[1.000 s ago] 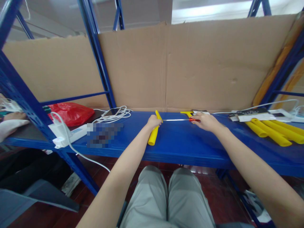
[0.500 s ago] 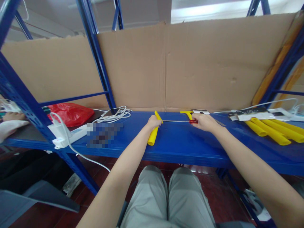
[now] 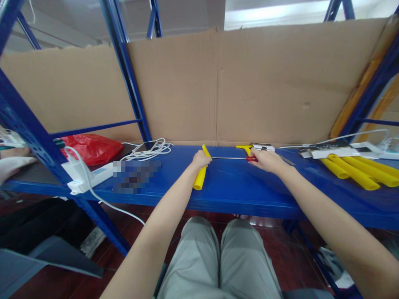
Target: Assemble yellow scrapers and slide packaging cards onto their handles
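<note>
Over at nine o'clock on the blue shelf (image 3: 237, 191), a red plastic bag (image 3: 92, 148) sits against the cardboard backing (image 3: 218, 87), with a white power strip (image 3: 90, 176) just in front of it and a tangle of white cable (image 3: 149, 150) beside it. Moving to the middle, the left hand (image 3: 200, 160) is wrapped around a yellow tube (image 3: 201, 172), fingers closed on its upper part; the tube lies on the shelf, running from twelve down toward six o'clock. From that hand a thin metal blade (image 3: 229, 158) stretches straight out to three o'clock, reaching a red handle (image 3: 251, 158). The right hand (image 3: 266, 160) has that handle, fingers curled shut around it. Just behind, at twelve o'clock from the right hand, lies a yellow tool (image 3: 245, 148). Far out at three o'clock, a pile of yellow tubes (image 3: 358, 172) rests on the shelf, well apart from both hands.
</note>
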### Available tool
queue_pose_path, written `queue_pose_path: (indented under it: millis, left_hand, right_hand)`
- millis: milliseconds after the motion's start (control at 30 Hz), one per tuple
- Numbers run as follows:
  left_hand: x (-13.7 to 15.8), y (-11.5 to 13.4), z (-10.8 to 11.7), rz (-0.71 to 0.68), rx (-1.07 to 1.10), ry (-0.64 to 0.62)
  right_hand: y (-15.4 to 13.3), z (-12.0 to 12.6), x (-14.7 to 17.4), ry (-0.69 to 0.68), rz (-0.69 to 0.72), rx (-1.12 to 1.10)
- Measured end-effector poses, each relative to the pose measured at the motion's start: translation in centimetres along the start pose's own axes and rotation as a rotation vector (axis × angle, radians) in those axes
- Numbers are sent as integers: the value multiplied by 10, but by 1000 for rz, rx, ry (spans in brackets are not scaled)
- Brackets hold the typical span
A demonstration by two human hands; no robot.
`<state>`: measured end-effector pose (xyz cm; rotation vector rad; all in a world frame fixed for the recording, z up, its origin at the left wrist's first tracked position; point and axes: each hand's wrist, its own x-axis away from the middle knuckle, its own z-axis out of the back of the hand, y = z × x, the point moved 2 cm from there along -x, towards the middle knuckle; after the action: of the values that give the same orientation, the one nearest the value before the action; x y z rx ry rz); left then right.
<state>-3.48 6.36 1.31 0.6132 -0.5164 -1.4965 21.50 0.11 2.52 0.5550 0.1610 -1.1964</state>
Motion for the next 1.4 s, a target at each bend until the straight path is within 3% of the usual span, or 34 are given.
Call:
queue_pose_path:
  millis: [133, 400, 800, 967, 1400]
  left_hand:
    - [2, 1, 0, -11, -1, -14]
    - [1, 1, -1, -14, -2, -13]
    - [4, 3, 3, 4, -30, -2]
    - [4, 3, 2, -2, -38, 6]
    - [4, 3, 2, -12, -43, 11]
  right_hand:
    - [0, 0, 1, -1, 5, 15]
    - [6, -13, -1, -114, 67, -192]
    - [-4, -3, 1, -46, -7, -59]
    - [-3, -5, 1, -48, 48, -112]
    - [-2, -6, 1, -23, -35, -140]
